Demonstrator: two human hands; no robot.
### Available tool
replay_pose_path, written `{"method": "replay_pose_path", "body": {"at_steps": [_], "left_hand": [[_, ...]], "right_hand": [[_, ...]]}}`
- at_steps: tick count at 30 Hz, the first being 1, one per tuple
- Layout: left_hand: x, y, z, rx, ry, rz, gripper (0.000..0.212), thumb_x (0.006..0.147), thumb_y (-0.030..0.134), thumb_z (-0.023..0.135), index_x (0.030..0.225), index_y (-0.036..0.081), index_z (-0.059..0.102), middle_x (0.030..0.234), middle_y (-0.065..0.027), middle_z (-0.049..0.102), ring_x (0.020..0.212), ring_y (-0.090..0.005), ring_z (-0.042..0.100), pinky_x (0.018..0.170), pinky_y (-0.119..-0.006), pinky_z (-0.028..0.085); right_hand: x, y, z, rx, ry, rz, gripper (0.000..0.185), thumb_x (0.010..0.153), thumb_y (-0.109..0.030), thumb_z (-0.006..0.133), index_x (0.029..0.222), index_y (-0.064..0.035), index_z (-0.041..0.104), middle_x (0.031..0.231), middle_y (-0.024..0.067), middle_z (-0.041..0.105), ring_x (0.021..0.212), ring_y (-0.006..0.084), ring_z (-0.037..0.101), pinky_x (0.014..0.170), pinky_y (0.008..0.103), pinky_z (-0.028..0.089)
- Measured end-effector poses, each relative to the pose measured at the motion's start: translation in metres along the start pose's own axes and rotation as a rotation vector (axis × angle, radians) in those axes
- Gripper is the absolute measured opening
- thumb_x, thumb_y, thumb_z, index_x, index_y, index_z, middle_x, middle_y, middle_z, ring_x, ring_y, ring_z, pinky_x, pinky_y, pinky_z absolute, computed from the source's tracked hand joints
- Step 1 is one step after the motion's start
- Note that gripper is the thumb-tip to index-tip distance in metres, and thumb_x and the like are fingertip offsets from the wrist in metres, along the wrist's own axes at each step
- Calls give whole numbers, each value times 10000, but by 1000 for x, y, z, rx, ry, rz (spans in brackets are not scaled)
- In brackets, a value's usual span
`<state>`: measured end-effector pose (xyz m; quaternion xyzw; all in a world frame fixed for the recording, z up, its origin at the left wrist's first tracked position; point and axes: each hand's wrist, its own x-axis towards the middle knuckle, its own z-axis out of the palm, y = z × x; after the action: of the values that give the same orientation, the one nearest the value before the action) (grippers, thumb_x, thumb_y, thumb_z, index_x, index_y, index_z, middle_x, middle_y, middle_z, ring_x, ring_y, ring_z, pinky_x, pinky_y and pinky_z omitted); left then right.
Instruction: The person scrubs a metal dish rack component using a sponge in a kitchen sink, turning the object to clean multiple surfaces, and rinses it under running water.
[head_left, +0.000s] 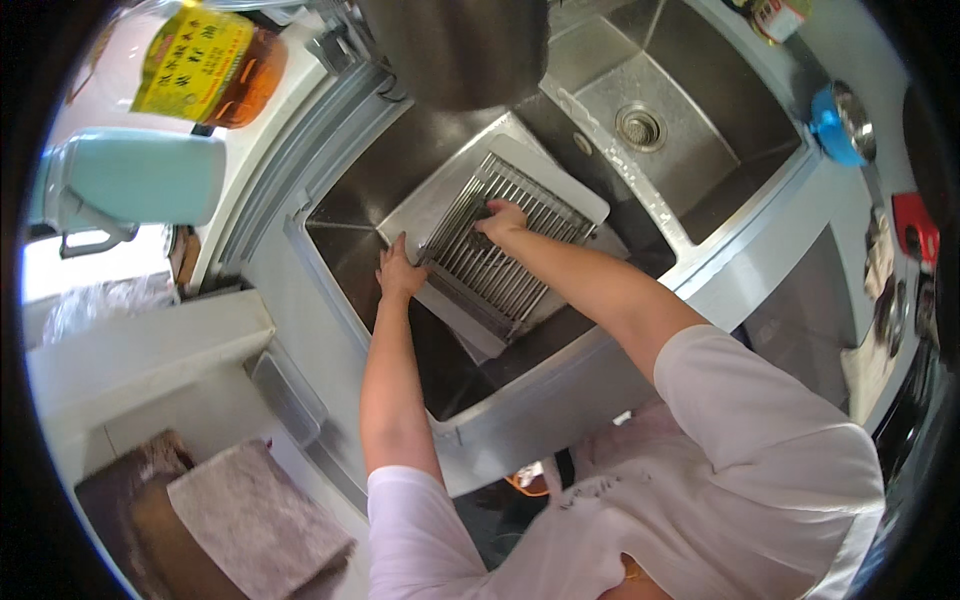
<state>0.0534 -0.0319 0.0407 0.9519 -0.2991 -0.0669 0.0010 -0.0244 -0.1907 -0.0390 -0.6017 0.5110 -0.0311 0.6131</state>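
Note:
A range-hood-like metal panel (551, 171) with a slatted grille (491, 289) lies tilted in the left basin (420, 161) of a stainless-steel double sink. My left hand (401, 271) touches the panel's left edge with fingers spread; whether it grips the edge cannot be told. Over the middle of the slats is my right hand (504, 221), its fingers curled around a dark scouring pad (478, 223) that is partly hidden and pressed against the grille.
A dark metal cylinder (469, 52) overhangs the basin's far side. The right basin has a drain (640, 126). On the left ledge are an oil bottle (210, 67) and a pale green jug (142, 176). A blue-handled strainer or cup (836, 124) stands right of the sink.

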Motion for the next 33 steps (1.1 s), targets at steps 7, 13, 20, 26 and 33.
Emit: {"method": "replay_pose_path", "body": {"at_steps": [7,13,20,26,33], "left_hand": [[12,-23,36,31,-486,19,427,719,279,537,1128,195,447,982,-115,550,953,-268,494,808,-367,383],[14,-30,43,-69,-545,-10,361,661,156,526,1008,56,511,957,-176,543,928,-317,495,781,-391,393],[16,-22,54,-263,-497,-46,309,595,91,539,892,8,559,899,-214,551,885,-349,510,766,-377,399],[10,-54,73,-335,-521,-111,288,598,122,543,872,37,574,863,-209,560,845,-357,523,722,-394,409],[10,-14,46,-177,-454,-96,298,639,145,542,927,78,570,870,-199,564,861,-345,524,738,-385,405]], "right_hand": [[23,4,53,58,445,-269,164,612,-62,566,765,-58,625,790,151,586,726,265,572,679,292,449],[-54,32,121,-209,201,-375,184,592,-40,555,761,-66,623,768,152,578,719,299,557,692,356,450],[15,-20,71,158,398,-311,193,619,-25,533,792,-55,612,776,154,585,704,294,573,674,334,458],[-67,23,91,0,-27,-482,190,633,-18,544,813,-58,589,848,114,552,784,285,532,702,338,429],[0,-30,43,-473,-34,-1063,187,667,-33,492,828,-64,582,883,95,513,880,247,469,749,305,417]]}}
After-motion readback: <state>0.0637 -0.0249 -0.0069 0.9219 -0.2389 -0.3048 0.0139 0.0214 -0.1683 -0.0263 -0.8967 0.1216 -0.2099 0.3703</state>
